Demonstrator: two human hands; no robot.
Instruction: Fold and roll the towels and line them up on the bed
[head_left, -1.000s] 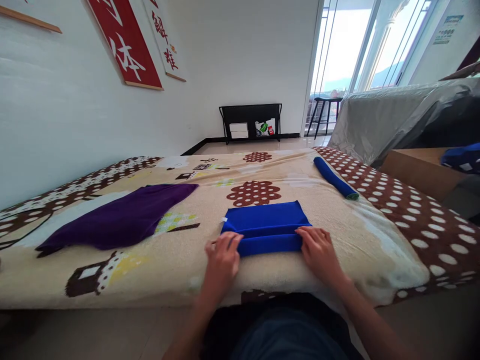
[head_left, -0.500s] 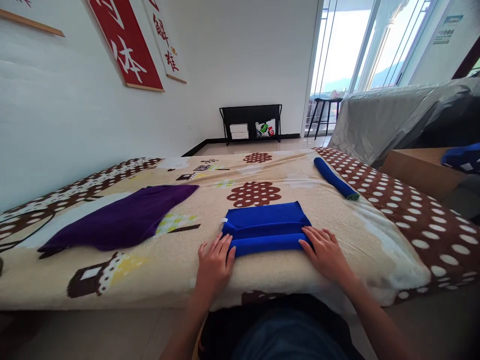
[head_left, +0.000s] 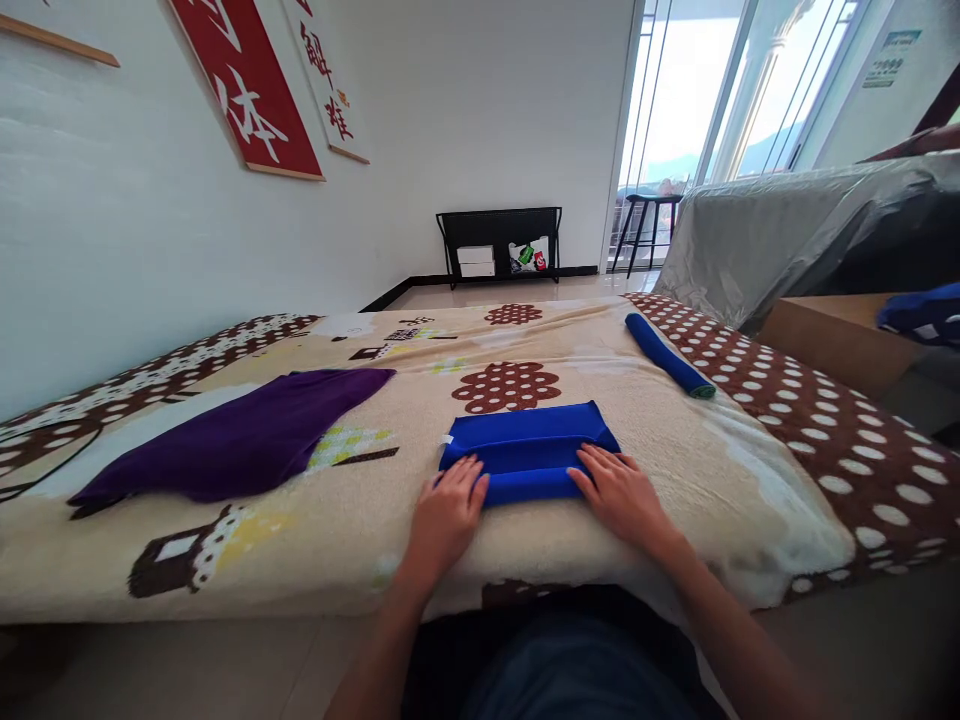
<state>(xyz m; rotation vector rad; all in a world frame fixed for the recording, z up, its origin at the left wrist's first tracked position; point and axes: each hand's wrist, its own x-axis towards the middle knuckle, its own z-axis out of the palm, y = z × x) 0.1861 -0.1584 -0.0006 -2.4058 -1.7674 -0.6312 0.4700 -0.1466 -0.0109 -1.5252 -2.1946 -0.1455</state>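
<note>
A folded blue towel [head_left: 529, 440] lies near the front edge of a bed covered with a beige patterned blanket [head_left: 675, 470]. My left hand [head_left: 448, 510] rests flat on the towel's near left end, fingers stretched out. My right hand [head_left: 616, 492] lies flat on the near right end, fingers spread. Both hands press on the rolled near edge of the towel. A rolled blue towel [head_left: 670, 356] lies further back on the right. A purple cloth [head_left: 240, 435] is spread on the left.
A cardboard box [head_left: 840, 335] with a blue cloth [head_left: 922, 312] on it stands to the right. Behind it is furniture under a grey cover [head_left: 787, 235]. A black rack [head_left: 501, 243] stands by the far wall, and a stool [head_left: 651, 228] by the glass door.
Both hands have slid inward from the towel's outer ends onto its near edge. The near fold has moved a little away from me.
</note>
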